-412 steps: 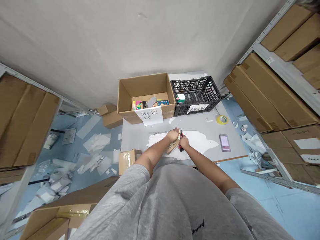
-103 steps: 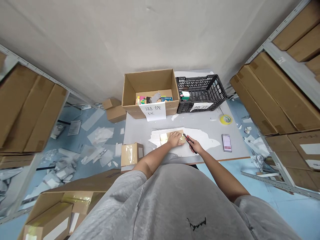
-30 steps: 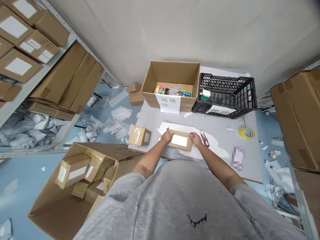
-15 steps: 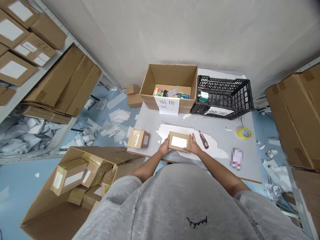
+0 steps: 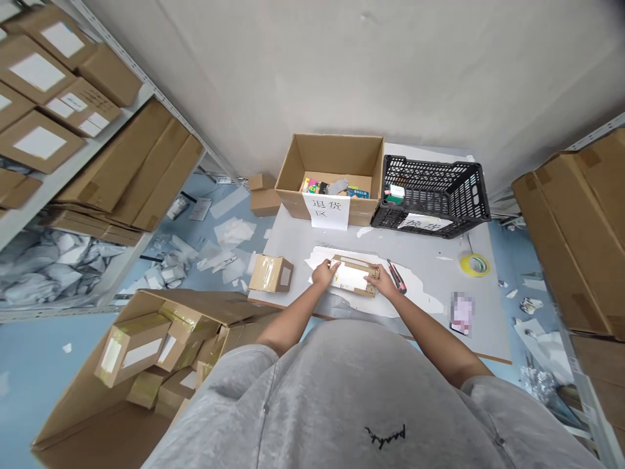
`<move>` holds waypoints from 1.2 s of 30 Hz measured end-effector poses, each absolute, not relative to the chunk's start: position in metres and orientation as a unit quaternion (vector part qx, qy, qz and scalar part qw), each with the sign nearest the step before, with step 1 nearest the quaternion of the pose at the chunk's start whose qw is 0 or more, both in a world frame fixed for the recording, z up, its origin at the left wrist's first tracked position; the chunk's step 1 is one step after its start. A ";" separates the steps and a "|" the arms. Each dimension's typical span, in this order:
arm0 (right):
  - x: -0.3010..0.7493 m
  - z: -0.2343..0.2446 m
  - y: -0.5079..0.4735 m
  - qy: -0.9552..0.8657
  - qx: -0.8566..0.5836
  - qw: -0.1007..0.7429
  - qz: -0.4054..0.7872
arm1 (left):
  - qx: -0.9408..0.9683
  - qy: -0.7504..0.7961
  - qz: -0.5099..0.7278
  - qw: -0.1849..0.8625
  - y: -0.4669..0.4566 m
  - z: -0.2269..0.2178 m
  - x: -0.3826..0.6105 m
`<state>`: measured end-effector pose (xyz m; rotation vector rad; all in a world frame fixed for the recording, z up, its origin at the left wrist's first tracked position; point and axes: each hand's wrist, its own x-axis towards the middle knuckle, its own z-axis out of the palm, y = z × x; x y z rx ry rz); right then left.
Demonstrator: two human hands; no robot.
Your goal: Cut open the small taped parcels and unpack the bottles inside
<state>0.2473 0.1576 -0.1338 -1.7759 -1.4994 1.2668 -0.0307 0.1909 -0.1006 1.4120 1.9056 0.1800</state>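
Two bare hands grip a small cardboard box (image 5: 354, 275) from either end, its white label facing up, as it sits on a white paper sheet (image 5: 322, 259) on a grey table (image 5: 288, 242). The left hand (image 5: 323, 273) closes on the box's left end and the right hand (image 5: 383, 281) on its right end. Just beside the right hand lies a red utility knife (image 5: 396, 276). Left of the hands sits a taped cardboard box (image 5: 271, 273). Farther ahead on the table are an open carton (image 5: 328, 153), a black plastic crate (image 5: 430, 198) and a yellow tape roll (image 5: 474, 265).
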 end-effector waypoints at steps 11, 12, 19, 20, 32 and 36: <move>0.233 -0.141 0.189 -0.419 -0.816 0.181 0.355 | 0.522 0.732 0.097 0.428 0.206 -0.124 -0.022; 0.232 -0.138 0.187 -0.418 -0.821 0.171 0.349 | 0.521 0.727 0.106 0.434 0.206 -0.125 -0.022; 0.228 -0.131 0.153 -0.554 -0.720 0.211 0.362 | 0.495 0.747 0.114 0.428 0.209 -0.129 -0.021; 0.229 -0.131 0.151 -0.565 -0.706 0.215 0.370 | 0.495 0.749 0.113 0.426 0.211 -0.128 -0.021; 0.234 -0.126 0.177 -0.507 -0.675 0.288 0.452 | 0.501 0.772 0.093 0.379 0.209 -0.103 -0.030; 0.230 -0.126 0.187 -0.485 -0.689 0.295 0.451 | 0.521 0.764 0.108 0.366 0.203 -0.102 -0.033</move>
